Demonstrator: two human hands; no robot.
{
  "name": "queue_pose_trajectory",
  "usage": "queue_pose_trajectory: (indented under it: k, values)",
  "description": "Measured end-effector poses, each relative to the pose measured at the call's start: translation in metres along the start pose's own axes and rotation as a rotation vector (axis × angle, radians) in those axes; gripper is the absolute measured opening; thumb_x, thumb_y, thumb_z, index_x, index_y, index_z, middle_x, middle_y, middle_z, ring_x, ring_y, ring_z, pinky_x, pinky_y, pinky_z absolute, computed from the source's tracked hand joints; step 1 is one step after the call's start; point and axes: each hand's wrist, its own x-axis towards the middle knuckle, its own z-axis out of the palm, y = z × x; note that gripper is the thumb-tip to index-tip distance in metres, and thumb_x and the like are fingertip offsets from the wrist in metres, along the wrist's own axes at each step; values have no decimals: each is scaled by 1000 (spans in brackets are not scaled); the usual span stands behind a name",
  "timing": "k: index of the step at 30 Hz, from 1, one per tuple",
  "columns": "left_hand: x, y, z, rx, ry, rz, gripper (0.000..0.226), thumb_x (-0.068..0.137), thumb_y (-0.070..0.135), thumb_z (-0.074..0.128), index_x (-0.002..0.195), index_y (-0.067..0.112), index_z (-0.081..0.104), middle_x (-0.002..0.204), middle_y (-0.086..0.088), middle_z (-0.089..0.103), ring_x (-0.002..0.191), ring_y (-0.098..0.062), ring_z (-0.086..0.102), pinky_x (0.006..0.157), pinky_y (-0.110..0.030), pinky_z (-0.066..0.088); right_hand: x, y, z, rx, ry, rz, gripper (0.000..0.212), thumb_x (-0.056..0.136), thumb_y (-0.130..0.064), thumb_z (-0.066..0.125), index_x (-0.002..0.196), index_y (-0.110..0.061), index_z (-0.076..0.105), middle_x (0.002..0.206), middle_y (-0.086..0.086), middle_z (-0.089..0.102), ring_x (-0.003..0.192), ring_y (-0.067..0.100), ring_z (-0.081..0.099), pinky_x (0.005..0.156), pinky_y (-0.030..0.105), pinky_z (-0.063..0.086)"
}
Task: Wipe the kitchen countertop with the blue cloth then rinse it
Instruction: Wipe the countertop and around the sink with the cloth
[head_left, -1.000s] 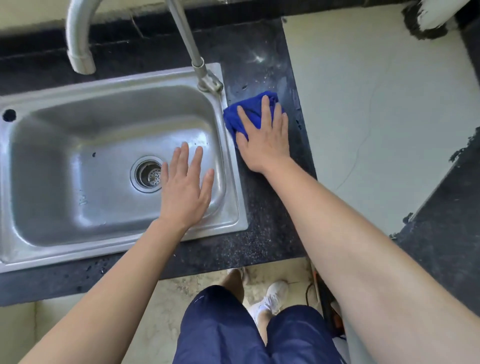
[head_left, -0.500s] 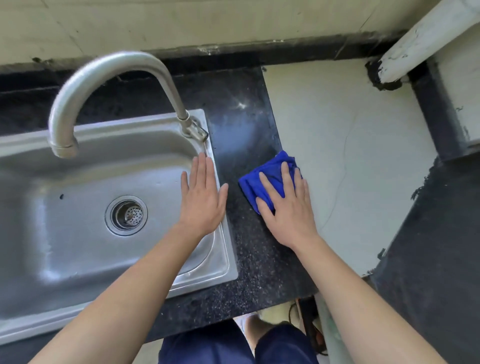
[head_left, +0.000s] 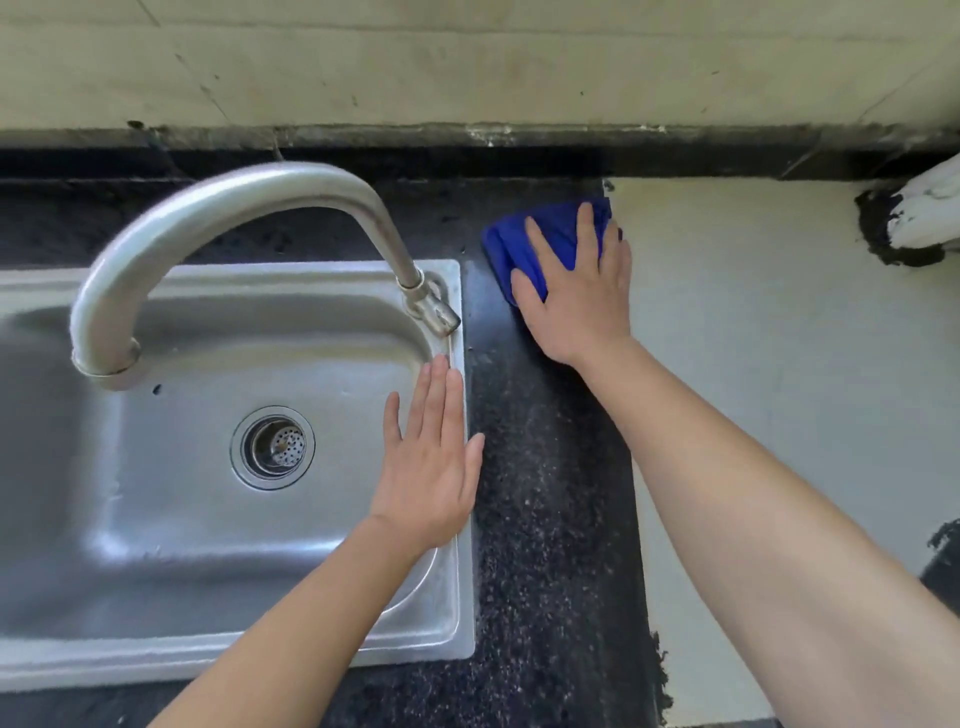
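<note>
Both hands lie flat: my right hand (head_left: 576, 291) presses the blue cloth (head_left: 545, 236) onto the dark table (head_left: 550, 493) for wiping, while my empty left hand (head_left: 428, 467) steadies above the sink (head_left: 452, 631) rim.

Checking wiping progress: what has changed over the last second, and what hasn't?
The right hand has pushed the blue cloth along the dark countertop away from the person, up to the back wall. The left hand stays open and flat by the sink rim's right edge. No water runs from the faucet.
</note>
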Motion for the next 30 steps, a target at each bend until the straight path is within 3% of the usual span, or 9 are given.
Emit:
queue_pose_trajectory:
  k: [5,9,14,19,25,30]
  values:
    - [2,1,-3,22,-19,-18,65,103,39,11,157,4,0,166,-11,-5,153,-23,-7,120,-58,12,29,-23,9,70,67,-14,61,101,-54,28,158,-36,17,166,17,-2,149,46,-1,122,54,-4]
    - [1,2,-5,45,-15,-28,66,103,39,15,157,3,5,166,-13,1,154,-25,0,119,-58,14,-35,15,14,36,35,-199,60,100,-58,28,157,-39,20,167,12,-1,151,40,0,123,52,1]
    - [0,3,-2,62,24,-22,73,101,47,23,156,1,12,165,-15,8,153,-28,8,117,-59,19,-111,48,22,15,-8,-225,58,99,-57,36,154,-41,28,167,12,4,151,40,1,123,54,3]
    - [-1,3,-3,45,8,-24,83,97,61,20,157,5,6,166,-11,0,154,-25,2,119,-57,15,-65,21,13,4,-14,-214,59,99,-57,35,155,-42,24,166,13,1,149,43,3,122,53,4]
    - [0,4,-5,71,-16,-42,84,97,63,17,157,6,1,166,-9,-4,154,-24,-3,119,-58,15,31,-44,1,14,4,-160,58,101,-52,30,156,-41,19,166,15,0,148,45,4,121,53,3]
    - [-2,4,-6,41,-12,-40,84,97,62,19,158,7,2,166,-9,-5,154,-23,-3,119,-57,15,-27,-3,11,32,38,-241,56,101,-55,32,155,-40,25,167,11,4,150,40,5,122,51,5]
